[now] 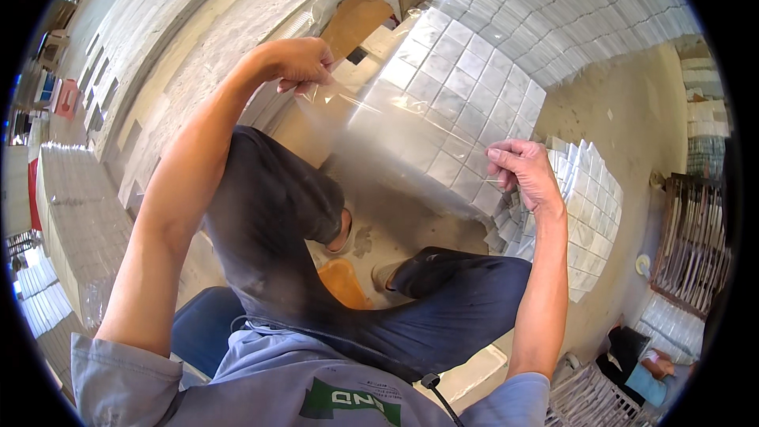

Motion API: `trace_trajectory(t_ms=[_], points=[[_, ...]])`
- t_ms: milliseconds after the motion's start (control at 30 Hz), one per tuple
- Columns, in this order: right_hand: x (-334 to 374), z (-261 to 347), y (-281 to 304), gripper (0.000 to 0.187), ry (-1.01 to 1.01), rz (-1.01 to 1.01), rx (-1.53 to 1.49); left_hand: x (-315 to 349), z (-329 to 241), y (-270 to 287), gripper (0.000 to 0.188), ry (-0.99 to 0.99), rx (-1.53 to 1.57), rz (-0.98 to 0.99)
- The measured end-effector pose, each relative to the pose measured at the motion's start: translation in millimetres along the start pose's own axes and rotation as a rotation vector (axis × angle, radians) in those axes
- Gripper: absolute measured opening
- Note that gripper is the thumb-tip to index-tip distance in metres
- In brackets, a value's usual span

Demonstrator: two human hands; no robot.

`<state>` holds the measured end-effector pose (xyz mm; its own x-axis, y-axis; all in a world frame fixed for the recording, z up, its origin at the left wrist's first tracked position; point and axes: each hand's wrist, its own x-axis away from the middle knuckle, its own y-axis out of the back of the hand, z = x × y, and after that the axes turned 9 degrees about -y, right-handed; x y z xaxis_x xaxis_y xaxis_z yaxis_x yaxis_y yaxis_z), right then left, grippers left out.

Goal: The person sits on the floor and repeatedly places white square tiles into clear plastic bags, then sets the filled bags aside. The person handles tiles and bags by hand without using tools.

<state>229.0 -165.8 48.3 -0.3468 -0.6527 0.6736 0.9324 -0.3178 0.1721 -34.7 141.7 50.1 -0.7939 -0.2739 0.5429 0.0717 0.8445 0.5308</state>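
Observation:
A thin clear plastic film point(356, 115) hangs between my two hands. My left hand point(307, 63) is closed on one edge of it, fingers pinched together, out beyond my knee. My right hand point(526, 170) pinches its other side with thumb and fingertips. Beneath and behind the film lies a sheet of square white-grey marble mosaic tiles point(466, 95), partly blurred by the plastic. Next to my right wrist, another batch of tile sheets point(589, 213) leans at an angle, partly hidden by my forearm.
Wrapped tile stacks point(569, 8) rise at the far right. Long pale slabs point(182, 47) line the left. An orange plastic object point(342, 283) lies between my feet. A blue seat point(207, 328) is under me. Another person point(644, 364) is at lower right beside a rack point(692, 245).

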Motion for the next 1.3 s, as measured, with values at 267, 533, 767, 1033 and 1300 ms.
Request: trace_trajectory(t_ms=[267, 533, 767, 1033, 1300], points=[[-3.1, -0.3, -0.5, 0.023, 0.052, -0.127, -0.04, -4.1, -19.7, 11.2, 0.022, -0.113, -0.015, -0.526], [-19.9, -10.6, 43.7, 0.022, 0.048, -0.399, -0.205, -79.1, -40.6, -25.9, 0.021, -0.294, 0.63, -0.4], [-46.2, -20.1, 72.3, 0.022, 0.023, -0.517, -0.095, -103.7, -55.4, -28.4, 0.024, -0.207, 0.352, -0.508], [-66.7, -14.9, 60.4, 0.023, 0.2, -0.517, -0.367, -103.4, -57.4, -24.5, 0.026, -0.367, 0.826, -0.395], [-84.5, -13.0, 56.0, 0.02, 0.281, -0.555, -0.204, -103.7, -51.1, -22.7, 0.026, -0.257, 0.51, -0.566]])
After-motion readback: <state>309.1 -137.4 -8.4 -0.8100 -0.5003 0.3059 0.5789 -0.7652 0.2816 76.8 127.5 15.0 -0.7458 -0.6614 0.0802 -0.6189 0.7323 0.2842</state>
